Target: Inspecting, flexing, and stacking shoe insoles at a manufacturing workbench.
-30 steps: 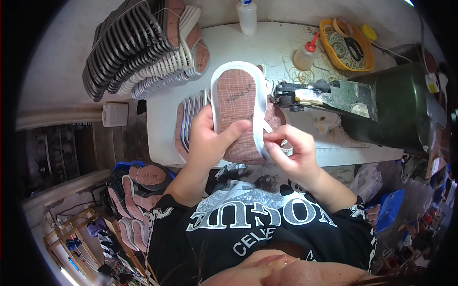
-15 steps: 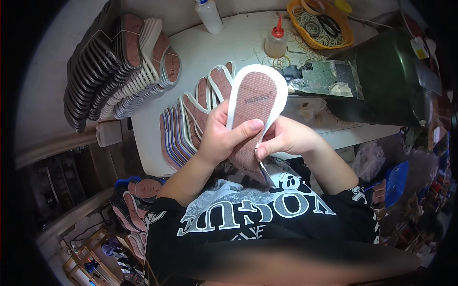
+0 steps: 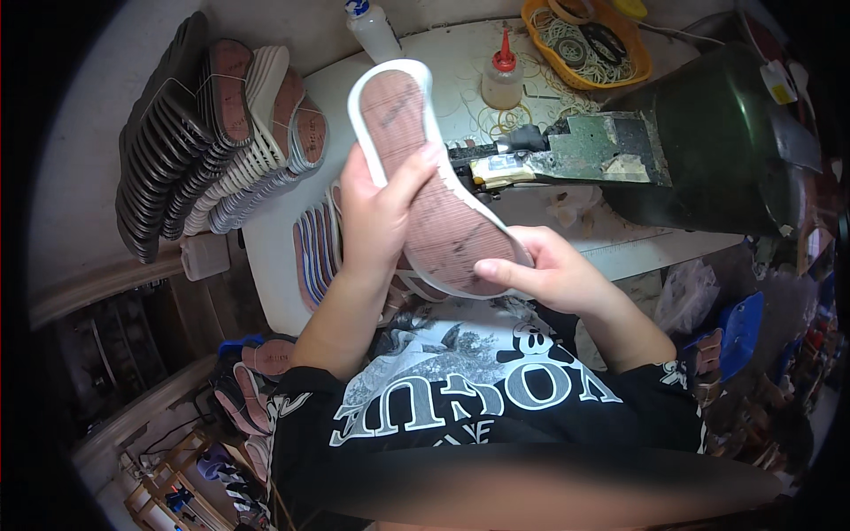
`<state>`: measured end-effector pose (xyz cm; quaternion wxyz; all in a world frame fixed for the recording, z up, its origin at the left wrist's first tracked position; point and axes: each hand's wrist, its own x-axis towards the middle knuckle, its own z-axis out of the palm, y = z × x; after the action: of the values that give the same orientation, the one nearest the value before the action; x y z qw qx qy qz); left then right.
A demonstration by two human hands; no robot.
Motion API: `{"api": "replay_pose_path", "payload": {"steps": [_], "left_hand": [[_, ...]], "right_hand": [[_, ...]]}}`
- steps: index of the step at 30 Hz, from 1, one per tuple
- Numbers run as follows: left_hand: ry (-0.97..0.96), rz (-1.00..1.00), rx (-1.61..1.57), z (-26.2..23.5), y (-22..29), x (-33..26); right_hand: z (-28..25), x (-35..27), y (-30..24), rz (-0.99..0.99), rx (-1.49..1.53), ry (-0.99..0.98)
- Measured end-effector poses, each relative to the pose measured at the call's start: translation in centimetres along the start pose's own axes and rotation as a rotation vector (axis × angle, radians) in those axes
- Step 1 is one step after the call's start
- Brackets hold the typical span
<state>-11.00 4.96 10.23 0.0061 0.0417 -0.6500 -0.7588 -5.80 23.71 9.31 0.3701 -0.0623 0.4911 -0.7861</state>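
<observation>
Between my hands is a shoe sole (image 3: pixel 456 226) with a pinkish-brown ribbed face and a white rim, tilted with its narrower end up and to the left. My left hand (image 3: pixel 376 212) grips its upper half, thumb lying across the face and fingers behind. At the broad lower end on the right, my right hand (image 3: pixel 553 270) pinches the edge, its thumb on the ribbed face. Behind my left forearm, a row of similar soles (image 3: pixel 314 248) leans together on the white table (image 3: pixel 274 257), partly hidden by my arm and the held sole.
Tied stacks of dark soles (image 3: pixel 168 150) and pale soles (image 3: pixel 252 124) stand at the left. A dark green machine (image 3: pixel 726 142) reaches in from the right. Toward the back are a red-capped bottle (image 3: pixel 503 80), a white bottle (image 3: pixel 374 34) and a yellow basket (image 3: pixel 642 71) of rubber bands.
The sole has swung to the left and flattened out, showing its whole face. My right hand has shifted to its broad lower end; my left hand has moved up and left.
</observation>
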Motion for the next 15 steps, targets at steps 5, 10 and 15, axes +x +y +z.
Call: {"api": "replay_pose_path", "payload": {"steps": [5,10,15], "left_hand": [[-0.012,0.19,0.526,0.3,-3.1,2.4],[-0.047,0.244,0.703,2.4,-2.8,2.8],[-0.045,0.168,0.738,2.9,-2.6,3.7]], "right_hand": [[-1.0,-0.9,1.3,0.0,0.043,0.169],[-2.0,-1.5,1.8,-0.047,0.126,0.239],[-2.2,-1.1,1.7,-0.074,0.185,0.297]]}}
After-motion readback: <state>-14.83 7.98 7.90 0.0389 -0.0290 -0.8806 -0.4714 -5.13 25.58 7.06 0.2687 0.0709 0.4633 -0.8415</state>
